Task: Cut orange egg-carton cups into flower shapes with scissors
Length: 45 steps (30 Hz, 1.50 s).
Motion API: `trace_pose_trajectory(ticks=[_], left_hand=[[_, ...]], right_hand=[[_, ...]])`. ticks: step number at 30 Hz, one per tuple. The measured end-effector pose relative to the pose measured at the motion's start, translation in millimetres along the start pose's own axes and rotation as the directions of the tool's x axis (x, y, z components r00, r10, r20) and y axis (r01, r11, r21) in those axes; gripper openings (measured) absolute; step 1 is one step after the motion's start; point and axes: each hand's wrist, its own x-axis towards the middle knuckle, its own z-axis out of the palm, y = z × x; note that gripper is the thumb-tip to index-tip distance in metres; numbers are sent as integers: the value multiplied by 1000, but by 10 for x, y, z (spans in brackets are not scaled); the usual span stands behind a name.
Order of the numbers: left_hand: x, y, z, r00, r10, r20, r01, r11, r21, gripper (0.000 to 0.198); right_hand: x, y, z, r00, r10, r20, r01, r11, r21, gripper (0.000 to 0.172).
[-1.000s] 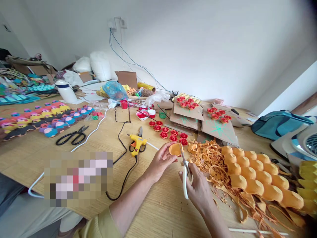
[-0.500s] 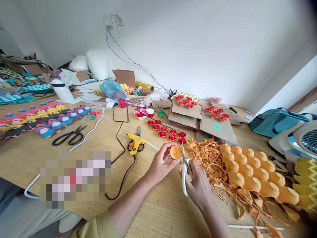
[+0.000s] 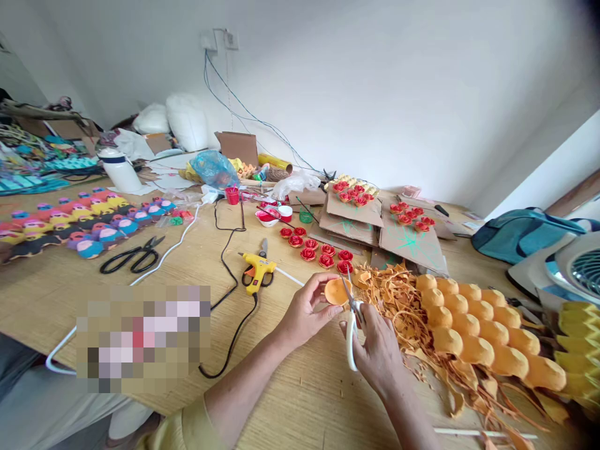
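Note:
Between the thumb and fingers of my left hand (image 3: 307, 309) is an orange egg-carton cup (image 3: 336, 292), its hollow side facing me. My right hand (image 3: 380, 347) grips white-handled scissors (image 3: 351, 331), fingers through the loops. The scissor blades point up and away, lying at the cup's right rim; whether they cut into it I cannot tell. Just right of the cup spreads a heap of orange carton scraps (image 3: 387, 290). Beyond both hands, several red paper roses (image 3: 327, 255) stand in rows on the table.
An orange egg tray (image 3: 478, 319) lies upside down at the right. To the left are a yellow glue gun (image 3: 257, 269) with its black cord and black-handled scissors (image 3: 134, 257). Cardboard pieces (image 3: 349, 228) with more roses are stacked behind. A fan (image 3: 576, 262) stands far right.
The cup has shifted slightly right and turned a little in my left hand. Both hands moved very slightly, and the scissors stay at its right rim.

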Motion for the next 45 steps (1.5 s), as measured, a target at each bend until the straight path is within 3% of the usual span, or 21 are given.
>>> trace_pose_trajectory(ticks=[13,19,24,27,29,39,45], left_hand=[[9,52,-14,995,-102,-16,101,992,-79,52],[22,90,-30,992,-122,-3,121,985,-119,46],[33,84,-54,991,-131,-6,129,982,-137,46],[40,79,-65,986,-165,-19,161,976,-145,46],[44,75,-71,982,-186,-26,180,971,-159,46],[68,-17,-92,961,-270,-60,231,903,-363,46],[62,9,-84,965,-253,-71,223,932,-287,46]], right_hand=[[-19,31,-7,998,-50,-31,50,999,13,26],[-32,7,-29,999,-38,-25,39,996,80,35],[-26,-49,-41,984,92,151,-137,938,317,37],[-13,-87,-56,954,98,282,-226,855,467,41],[-6,-103,-65,947,87,309,-241,828,507,43],[-11,-96,-50,958,119,262,-233,854,465,39],[-19,-63,-10,972,92,217,-164,924,346,26]])
